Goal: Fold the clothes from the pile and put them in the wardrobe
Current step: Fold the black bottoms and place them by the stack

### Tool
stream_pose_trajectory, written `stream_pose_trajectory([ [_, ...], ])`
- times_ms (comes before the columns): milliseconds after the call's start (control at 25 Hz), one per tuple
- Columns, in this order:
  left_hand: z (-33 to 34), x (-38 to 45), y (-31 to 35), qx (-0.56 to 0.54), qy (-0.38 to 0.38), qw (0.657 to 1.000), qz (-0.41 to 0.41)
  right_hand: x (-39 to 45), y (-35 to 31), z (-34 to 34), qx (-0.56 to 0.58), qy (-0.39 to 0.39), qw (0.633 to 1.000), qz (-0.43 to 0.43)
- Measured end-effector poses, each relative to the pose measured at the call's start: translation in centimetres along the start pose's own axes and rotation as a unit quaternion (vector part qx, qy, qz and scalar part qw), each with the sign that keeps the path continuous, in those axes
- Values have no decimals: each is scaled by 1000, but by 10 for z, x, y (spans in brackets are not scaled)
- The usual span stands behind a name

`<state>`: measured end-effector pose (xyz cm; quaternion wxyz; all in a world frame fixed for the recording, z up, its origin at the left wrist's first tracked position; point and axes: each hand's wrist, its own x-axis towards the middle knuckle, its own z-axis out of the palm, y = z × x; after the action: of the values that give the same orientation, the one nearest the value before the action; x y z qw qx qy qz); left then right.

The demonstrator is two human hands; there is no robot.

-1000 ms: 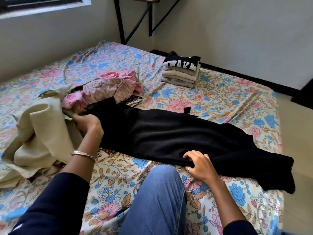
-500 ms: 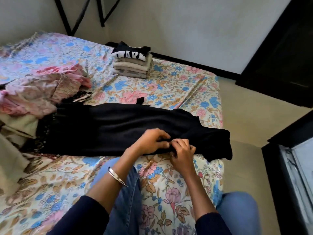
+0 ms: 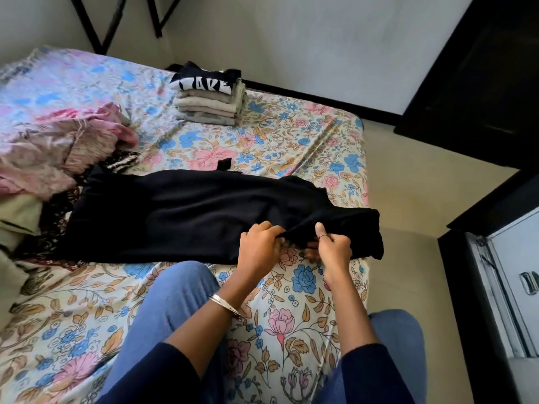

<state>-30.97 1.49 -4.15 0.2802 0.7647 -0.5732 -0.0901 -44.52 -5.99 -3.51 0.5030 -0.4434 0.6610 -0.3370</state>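
- Both hands are on the black garment, which lies flat and long across the bed, its right end spilling over the mattress edge.
- The left hand has its fingers curled over the near hem, pinching a ridge of cloth.
- The right hand is just beside it, thumb on top and fingers tucked under, gripping the same edge. A ring shows on the thumb.
- Handling call: this looks soft, limp and light, with no stiffness at all. It bunches wherever it's pinched and will sag between the hands when lifted.
- Best hold, I'd say, is along the hem or corners with the hands spread apart, so the fold line stays straight. Pinched close together like this, the ends will droop.
- The dark fabric hides its creases, so smoothing by palm before each fold seems wise.
- At the far side of the bed sits a folded stack, with a black top piece carrying big white letters. Only part shows, something like "AKE"; the full word can't be read.
- To the left lies the unfolded pile, pink and beige, its edge touching the black garment.
- A dark cabinet with a pale door stands at the right, off the bed. It may be the wardrobe.
- No other labels or brands are legible.
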Motion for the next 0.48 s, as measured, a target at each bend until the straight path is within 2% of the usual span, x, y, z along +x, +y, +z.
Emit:
stream_pose_trajectory([
  [80, -11, -5, -4, -60, -4, 995, 75, 0, -11, 5, 69, -18, 995, 75],
  [160, -16, -11, -7, -69, -85, 984, 140, 3, -21, 7, 149, -17, 980, 132],
  [200, -15, -13, -10, -69, -129, 979, 145, 7, -24, 5, 175, -5, 975, 139],
  [280, -10, -14, -17, -83, -173, 975, 113, 7, -30, -5, 248, 32, 960, 124],
  [400, -3, -15, -20, -125, -133, 982, 55, 2, -30, -29, 411, 51, 907, 73],
  [480, 0, -16, -21, -113, -144, 982, 37, 2, -18, -46, 457, 61, 885, 66],
])
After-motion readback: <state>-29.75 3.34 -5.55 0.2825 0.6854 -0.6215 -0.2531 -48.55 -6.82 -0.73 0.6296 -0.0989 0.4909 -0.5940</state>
